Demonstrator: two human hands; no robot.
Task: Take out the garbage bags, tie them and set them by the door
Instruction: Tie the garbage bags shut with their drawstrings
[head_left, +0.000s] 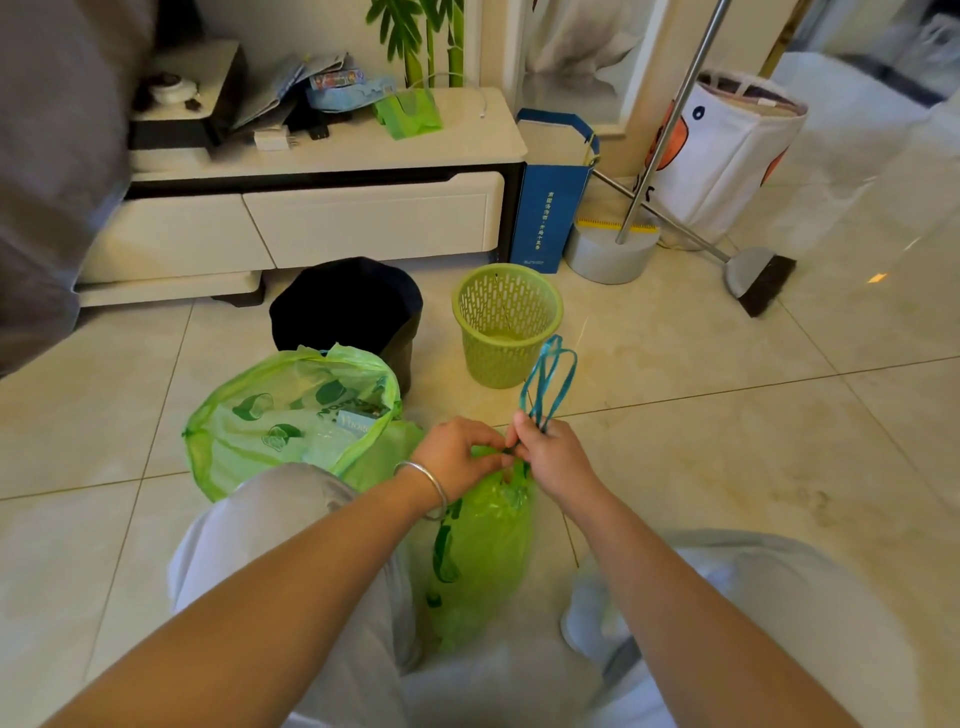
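A green garbage bag (478, 561) hangs between my knees, its mouth gathered. My left hand (460, 454) pinches the gathered neck of this bag. My right hand (550, 457) grips the bag's teal drawstring (550, 382), whose loops stick up above the fist. A second green garbage bag (275, 421) stands open on the floor to the left, with rubbish visible inside. Behind it sits a bin lined with a black bag (348, 306). A green plastic mesh basket (506, 322) stands bare on the floor beyond my hands.
A white TV cabinet (322, 218) runs along the back, cluttered on top. A blue paper bag (550, 208), a round stand with a metal pole (613, 249), a broom (758, 278) and a white laundry bag (722, 150) stand at the back right. Tiled floor stretches right.
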